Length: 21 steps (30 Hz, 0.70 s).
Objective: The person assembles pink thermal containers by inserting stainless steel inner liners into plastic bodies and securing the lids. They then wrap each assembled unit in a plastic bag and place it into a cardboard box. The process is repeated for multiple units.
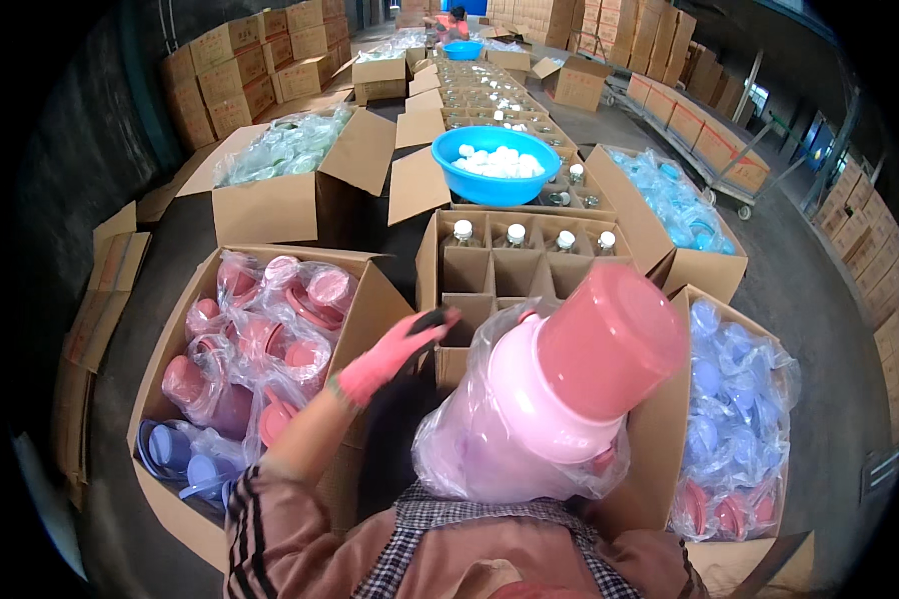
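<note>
A large pink flask (559, 389) with a darker pink cup-shaped lid (614, 339) is tilted in front of my chest, partly wrapped in a clear plastic bag (469, 429). It hides my right hand and most of my right arm, so the grip on it does not show. My left hand (390, 354), in a pink glove with black fingertips, reaches over the near left corner of a divided carton (494, 272). Its fingers are stretched out, slightly blurred, with nothing seen in them. White-capped glass bottles (515, 237) stand in the carton's far row; several nearer cells look bare.
Open cartons hold bagged pink flasks (260, 339) at left, bagged blue-violet ones (729, 389) at right, and turquoise ones (669, 200) farther right. A blue basin (496, 190) of white caps sits on cartons ahead. A loaded cart (699, 130) stands at right; a co-worker (453, 25) is far off.
</note>
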Available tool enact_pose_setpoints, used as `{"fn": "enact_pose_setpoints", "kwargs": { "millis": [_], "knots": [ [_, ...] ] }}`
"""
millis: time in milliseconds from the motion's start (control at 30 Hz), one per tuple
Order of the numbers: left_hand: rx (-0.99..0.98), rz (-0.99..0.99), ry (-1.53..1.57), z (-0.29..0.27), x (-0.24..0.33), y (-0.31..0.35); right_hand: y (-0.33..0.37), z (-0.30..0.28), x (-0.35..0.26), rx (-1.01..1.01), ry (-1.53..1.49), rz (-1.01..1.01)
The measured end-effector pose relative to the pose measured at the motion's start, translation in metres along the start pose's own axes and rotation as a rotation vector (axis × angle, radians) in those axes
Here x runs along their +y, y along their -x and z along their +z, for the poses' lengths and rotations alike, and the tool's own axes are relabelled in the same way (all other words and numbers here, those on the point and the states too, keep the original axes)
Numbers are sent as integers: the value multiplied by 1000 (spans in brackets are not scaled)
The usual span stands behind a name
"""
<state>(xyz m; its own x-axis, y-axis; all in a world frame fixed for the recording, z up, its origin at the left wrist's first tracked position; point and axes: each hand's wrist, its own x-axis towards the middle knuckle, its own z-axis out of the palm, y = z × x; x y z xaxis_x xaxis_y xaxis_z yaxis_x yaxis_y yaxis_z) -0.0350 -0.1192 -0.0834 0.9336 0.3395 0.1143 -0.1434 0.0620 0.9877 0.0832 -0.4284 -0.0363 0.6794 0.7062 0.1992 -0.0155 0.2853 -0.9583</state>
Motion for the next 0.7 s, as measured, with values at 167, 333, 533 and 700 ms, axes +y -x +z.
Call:
{"fn": "enact_pose_setpoints", "kwargs": {
  "millis": [167,333,533,700],
  "knots": [
    [-563,-484,543,30,-110,-97,3,21,23,19,106,-10],
    [-1050,-139,154,138,-74,-97,-28,1,47,143,273,137],
    [-836,44,-44,112,-46,-72,20,-49,-122,89,688,33],
    [-150,129,-528,96,-47,-25,-44,-64,-74,-201,1018,-36]
  ]
}}
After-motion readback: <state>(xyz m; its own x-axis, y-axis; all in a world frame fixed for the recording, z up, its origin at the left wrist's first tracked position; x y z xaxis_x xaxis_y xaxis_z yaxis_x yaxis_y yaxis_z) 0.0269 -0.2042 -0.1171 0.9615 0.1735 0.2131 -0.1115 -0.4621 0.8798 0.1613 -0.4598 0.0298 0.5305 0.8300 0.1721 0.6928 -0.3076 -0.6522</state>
